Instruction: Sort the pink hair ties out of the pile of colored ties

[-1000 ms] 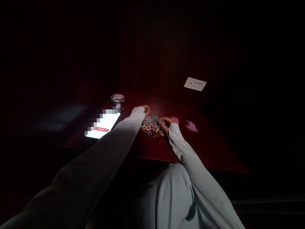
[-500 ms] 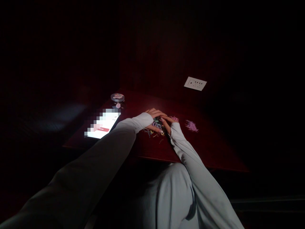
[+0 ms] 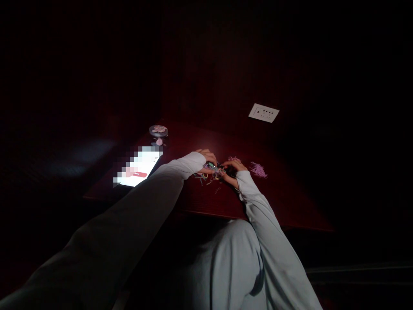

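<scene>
A pile of small coloured elastic bands (image 3: 217,171) lies on the dark red table. My left hand (image 3: 206,158) curls over its left side, thumb below and fingers above, with bands gathered between them. At the right side of the pile is my right hand (image 3: 235,168). Its thumb and forefinger are apart and their tips touch or nearly touch the bands; its other fingers are partly hidden. Just beyond that hand sits a little heap of pink bands (image 3: 234,159), and a purple heap of bands (image 3: 258,169) lies farther right.
A lit phone (image 3: 140,167) rests at the table's left edge, its screen partly pixelated. Behind it stands a lidded clear jar (image 3: 158,136). A white wall socket (image 3: 263,113) shows beyond the table (image 3: 290,206). The surroundings are very dark.
My right hand has moved right, away from my left hand, and its thumb and forefinger have spread. More of the band pile shows between the hands. The left hand has barely moved.
</scene>
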A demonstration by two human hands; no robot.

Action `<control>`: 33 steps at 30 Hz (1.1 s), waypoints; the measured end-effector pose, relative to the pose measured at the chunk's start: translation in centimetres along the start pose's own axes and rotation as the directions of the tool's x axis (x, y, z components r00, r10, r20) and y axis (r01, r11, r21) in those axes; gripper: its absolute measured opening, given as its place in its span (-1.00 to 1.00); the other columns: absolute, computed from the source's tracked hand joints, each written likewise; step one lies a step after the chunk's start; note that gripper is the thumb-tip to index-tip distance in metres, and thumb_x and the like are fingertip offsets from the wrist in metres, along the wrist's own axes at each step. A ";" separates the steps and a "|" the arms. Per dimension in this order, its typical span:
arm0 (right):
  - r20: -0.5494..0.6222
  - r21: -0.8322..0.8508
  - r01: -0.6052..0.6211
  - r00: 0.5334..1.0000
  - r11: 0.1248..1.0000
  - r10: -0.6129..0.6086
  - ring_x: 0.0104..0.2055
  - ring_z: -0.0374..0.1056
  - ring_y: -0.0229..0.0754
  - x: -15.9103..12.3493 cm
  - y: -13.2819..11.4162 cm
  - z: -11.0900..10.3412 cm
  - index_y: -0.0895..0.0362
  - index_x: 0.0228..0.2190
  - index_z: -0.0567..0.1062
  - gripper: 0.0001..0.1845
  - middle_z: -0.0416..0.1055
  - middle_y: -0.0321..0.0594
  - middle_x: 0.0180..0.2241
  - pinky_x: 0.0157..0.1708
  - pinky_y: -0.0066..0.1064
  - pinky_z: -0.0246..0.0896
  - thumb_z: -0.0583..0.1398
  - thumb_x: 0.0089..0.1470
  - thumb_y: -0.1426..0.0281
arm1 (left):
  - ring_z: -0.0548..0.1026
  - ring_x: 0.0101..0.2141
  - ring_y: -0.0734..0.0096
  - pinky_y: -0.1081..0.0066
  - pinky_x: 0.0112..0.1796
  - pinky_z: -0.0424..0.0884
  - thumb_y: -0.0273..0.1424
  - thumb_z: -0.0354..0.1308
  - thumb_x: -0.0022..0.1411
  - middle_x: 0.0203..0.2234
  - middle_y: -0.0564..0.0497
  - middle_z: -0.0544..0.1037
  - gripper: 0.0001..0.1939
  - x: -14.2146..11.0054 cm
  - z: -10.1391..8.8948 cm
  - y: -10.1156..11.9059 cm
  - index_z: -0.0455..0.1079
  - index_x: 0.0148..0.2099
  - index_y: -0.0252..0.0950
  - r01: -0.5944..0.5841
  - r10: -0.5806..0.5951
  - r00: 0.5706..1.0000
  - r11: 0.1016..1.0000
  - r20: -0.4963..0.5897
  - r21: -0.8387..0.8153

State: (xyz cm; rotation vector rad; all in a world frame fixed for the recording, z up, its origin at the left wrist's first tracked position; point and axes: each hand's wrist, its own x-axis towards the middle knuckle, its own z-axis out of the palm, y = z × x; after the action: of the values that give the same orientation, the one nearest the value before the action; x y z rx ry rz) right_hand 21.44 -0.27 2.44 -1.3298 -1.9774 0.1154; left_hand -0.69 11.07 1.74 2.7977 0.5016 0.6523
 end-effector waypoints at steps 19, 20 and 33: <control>0.099 0.013 0.094 0.991 0.996 -0.095 -0.13 0.48 -0.07 -0.6 -0.1 0.3 0.01 -0.07 0.61 -0.67 0.55 -0.15 -0.16 -0.05 -0.26 0.39 0.31 0.09 0.31 | 0.55 -0.19 0.29 0.35 -0.11 0.42 -0.29 0.20 0.32 -0.22 -0.05 0.61 -0.82 0.7 0.6 -2.1 0.53 -0.14 -0.28 0.024 -0.047 0.988 0.987 -0.145 -0.161; 0.098 0.025 0.090 0.991 0.996 -0.092 -0.16 0.48 -0.09 -0.6 0.0 0.4 0.02 -0.12 0.62 -0.73 0.55 -0.15 -0.17 -0.08 -0.27 0.40 0.31 0.10 0.31 | 0.55 -0.20 0.29 0.36 -0.12 0.42 -0.29 0.20 0.31 -0.23 -0.05 0.61 -0.82 0.7 0.5 -2.1 0.52 -0.15 -0.28 0.027 -0.051 0.987 0.987 -0.149 -0.159; -0.025 0.089 -0.008 1.000 0.996 0.011 -0.40 0.42 -0.17 0.2 2.2 1.8 0.06 -0.39 0.64 -0.89 0.54 -0.21 -0.43 -0.26 -0.31 0.36 0.30 0.08 0.31 | 0.55 -0.17 0.29 0.34 -0.07 0.45 -0.33 0.18 0.33 -0.21 -0.08 0.60 -0.84 0.4 0.0 -2.3 0.53 -0.15 -0.29 0.082 -0.106 0.964 0.991 -0.243 -0.105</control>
State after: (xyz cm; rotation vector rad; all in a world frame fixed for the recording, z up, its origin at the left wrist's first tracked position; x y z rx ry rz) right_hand 21.96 1.44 0.28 -1.2776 -1.9223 0.1881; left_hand -1.00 13.28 1.23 2.5990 0.6282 0.9851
